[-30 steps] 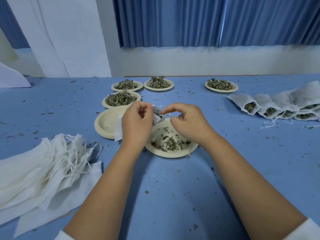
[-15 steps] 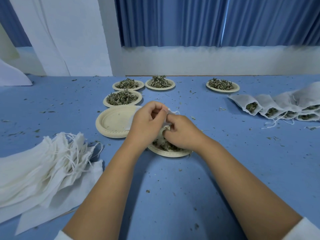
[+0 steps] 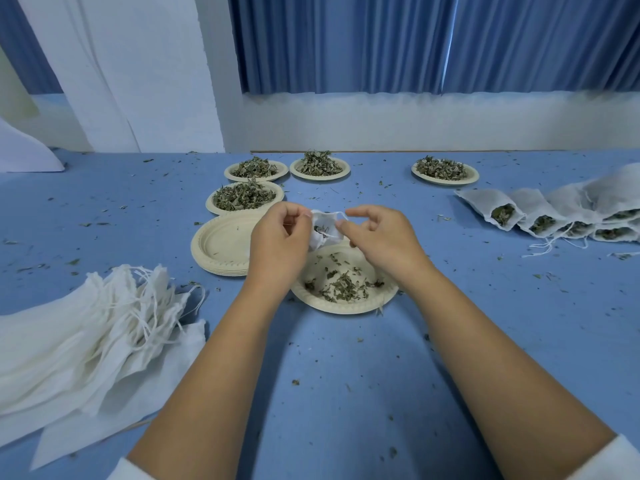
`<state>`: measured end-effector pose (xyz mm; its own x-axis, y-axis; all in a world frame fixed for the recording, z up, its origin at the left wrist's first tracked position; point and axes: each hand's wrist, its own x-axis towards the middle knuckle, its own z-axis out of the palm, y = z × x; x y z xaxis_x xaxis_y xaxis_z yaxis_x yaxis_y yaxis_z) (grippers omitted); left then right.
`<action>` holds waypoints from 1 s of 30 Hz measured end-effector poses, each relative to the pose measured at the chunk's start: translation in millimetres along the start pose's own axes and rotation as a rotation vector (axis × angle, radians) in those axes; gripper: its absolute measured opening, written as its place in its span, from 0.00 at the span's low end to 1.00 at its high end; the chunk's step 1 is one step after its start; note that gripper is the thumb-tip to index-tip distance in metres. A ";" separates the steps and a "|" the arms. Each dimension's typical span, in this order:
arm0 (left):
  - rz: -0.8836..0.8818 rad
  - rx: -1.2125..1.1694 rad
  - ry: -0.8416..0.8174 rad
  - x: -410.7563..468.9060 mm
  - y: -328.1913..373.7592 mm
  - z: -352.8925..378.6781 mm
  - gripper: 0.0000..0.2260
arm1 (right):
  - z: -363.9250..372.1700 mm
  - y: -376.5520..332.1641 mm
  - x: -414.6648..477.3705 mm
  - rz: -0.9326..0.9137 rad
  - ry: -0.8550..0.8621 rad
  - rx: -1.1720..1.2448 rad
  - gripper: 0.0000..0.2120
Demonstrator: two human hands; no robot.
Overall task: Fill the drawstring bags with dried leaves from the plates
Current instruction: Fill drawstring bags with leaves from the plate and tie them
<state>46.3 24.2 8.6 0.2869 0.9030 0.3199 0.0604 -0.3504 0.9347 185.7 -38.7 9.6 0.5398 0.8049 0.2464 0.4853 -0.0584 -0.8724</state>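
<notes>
I pinch the bag (image 3: 323, 232) rim with left hand (image 3: 278, 242) and right hand (image 3: 379, 237) fingertips, and should keep its mouth wide above the plate (image 3: 388, 299), catching spills.

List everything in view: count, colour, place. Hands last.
table: one, blue, strewn with leaf bits
heaped plates: four, cream, dried leaves piled on each, far side
near plate: one, cream, few leaves left, under the hands
empty plates: a stack, cream, left of centre
empty bags: a pile, white, near left
filled bags: a row, white, far right
held bag: one, white, between the hands
curtain: blue, behind
left hand: holds the bag
right hand: pinches the bag's mouth
</notes>
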 end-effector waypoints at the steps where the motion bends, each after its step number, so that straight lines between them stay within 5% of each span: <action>1: 0.004 0.010 -0.005 0.1 -0.8 0.0 0.04 | -0.2 0.9 0.3 0.044 -0.037 0.021 0.05; 11: 0.084 0.135 -0.012 3.0 -9.1 0.1 0.06 | -15.6 0.1 5.8 0.156 0.266 0.252 0.05; 19: 0.169 0.333 -0.143 0.4 -9.7 -6.2 0.06 | -12.3 5.4 4.6 0.118 0.050 -0.152 0.13; 30: 0.164 0.426 -0.225 -1.2 -10.7 -3.2 0.04 | 5.8 9.4 -2.1 0.185 -0.284 -0.075 0.11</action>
<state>42.3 27.7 -1.3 0.5214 0.7681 0.3717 0.3687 -0.5957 0.7136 185.1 -37.5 -1.6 0.4157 0.9082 -0.0497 0.4522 -0.2538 -0.8551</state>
